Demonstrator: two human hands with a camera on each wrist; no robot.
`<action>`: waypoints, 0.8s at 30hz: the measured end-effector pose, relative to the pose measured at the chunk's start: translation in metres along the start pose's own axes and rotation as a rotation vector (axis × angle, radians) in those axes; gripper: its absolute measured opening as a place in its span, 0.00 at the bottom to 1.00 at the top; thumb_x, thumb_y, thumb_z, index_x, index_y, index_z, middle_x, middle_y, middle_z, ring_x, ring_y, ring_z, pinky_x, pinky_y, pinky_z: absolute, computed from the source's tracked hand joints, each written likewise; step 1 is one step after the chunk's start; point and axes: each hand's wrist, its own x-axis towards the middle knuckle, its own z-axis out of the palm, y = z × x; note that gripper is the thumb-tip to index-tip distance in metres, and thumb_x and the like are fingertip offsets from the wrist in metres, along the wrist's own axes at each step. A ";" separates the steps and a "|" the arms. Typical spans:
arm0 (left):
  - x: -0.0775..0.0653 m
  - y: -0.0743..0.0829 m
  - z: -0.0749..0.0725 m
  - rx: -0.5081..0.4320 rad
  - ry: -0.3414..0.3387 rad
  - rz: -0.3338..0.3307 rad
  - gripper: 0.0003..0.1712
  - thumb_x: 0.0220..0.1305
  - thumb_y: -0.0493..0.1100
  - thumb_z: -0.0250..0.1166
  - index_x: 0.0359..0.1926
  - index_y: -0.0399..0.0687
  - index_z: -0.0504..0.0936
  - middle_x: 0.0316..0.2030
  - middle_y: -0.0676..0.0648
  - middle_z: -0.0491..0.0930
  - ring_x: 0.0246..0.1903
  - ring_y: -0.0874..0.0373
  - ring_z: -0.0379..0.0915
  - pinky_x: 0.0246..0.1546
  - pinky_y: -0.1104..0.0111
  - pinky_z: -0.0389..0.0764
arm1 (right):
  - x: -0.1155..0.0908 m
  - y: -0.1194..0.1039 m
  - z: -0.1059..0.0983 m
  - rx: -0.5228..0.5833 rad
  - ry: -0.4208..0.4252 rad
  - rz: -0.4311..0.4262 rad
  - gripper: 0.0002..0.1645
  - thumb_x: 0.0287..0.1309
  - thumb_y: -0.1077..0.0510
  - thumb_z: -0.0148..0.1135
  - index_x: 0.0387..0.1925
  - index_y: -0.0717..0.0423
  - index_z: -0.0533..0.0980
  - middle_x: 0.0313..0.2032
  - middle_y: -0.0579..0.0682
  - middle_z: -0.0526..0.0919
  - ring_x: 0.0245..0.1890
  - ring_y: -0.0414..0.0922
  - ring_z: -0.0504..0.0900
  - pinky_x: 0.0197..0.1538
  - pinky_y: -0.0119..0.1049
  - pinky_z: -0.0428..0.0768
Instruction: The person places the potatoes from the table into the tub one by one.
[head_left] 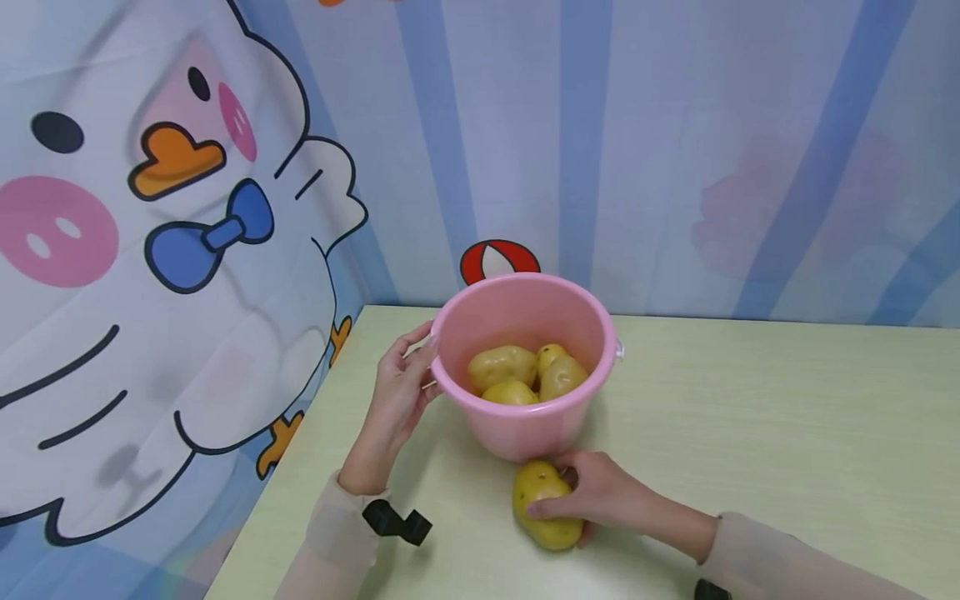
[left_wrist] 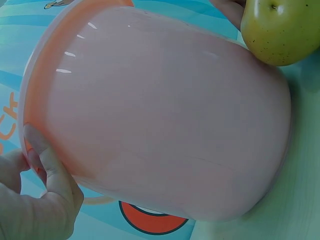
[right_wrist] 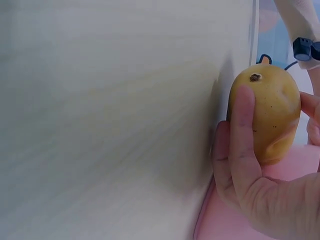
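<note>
A pink bucket stands on the table with several yellow potatoes inside. At its left side my left hand holds the rim, thumb and fingers around the edge; the left wrist view shows the same hand at the lip of the bucket. In front of the bucket my right hand grips another yellow potato, thumb on one side and fingers on the other. From the right wrist, this speckled potato shows a brown spot at one end, close over the tabletop.
The pale green table runs back to a wall cloth with blue stripes. A printed white cartoon bird covers the cloth at the left. The bucket's white handle joint sits at its right rim.
</note>
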 end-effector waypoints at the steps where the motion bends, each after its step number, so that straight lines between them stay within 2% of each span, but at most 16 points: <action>1: 0.000 0.000 0.000 0.000 0.000 -0.001 0.23 0.73 0.44 0.60 0.66 0.48 0.70 0.57 0.37 0.78 0.39 0.53 0.84 0.39 0.69 0.85 | -0.001 0.001 -0.002 -0.003 0.001 0.000 0.31 0.47 0.44 0.78 0.48 0.58 0.78 0.36 0.50 0.81 0.27 0.47 0.82 0.21 0.46 0.84; 7: 0.000 0.001 0.000 -0.001 -0.003 -0.003 0.24 0.74 0.44 0.60 0.67 0.47 0.70 0.58 0.35 0.76 0.39 0.52 0.84 0.39 0.69 0.85 | -0.005 0.003 -0.010 -0.024 0.044 0.026 0.29 0.46 0.45 0.79 0.41 0.60 0.78 0.31 0.51 0.81 0.23 0.47 0.82 0.20 0.45 0.84; 14: 0.001 0.000 0.000 -0.001 -0.003 0.001 0.24 0.73 0.44 0.61 0.66 0.48 0.70 0.59 0.36 0.76 0.42 0.50 0.83 0.40 0.68 0.85 | -0.009 0.003 -0.019 -0.039 0.070 0.054 0.32 0.46 0.45 0.79 0.45 0.62 0.77 0.31 0.52 0.80 0.24 0.47 0.82 0.21 0.44 0.84; 24: 0.001 0.000 0.000 -0.012 -0.002 0.000 0.23 0.73 0.44 0.61 0.66 0.48 0.71 0.58 0.34 0.76 0.37 0.53 0.83 0.38 0.70 0.85 | -0.014 0.002 -0.029 -0.062 0.095 0.084 0.34 0.46 0.46 0.78 0.48 0.64 0.77 0.32 0.53 0.79 0.25 0.46 0.81 0.22 0.44 0.85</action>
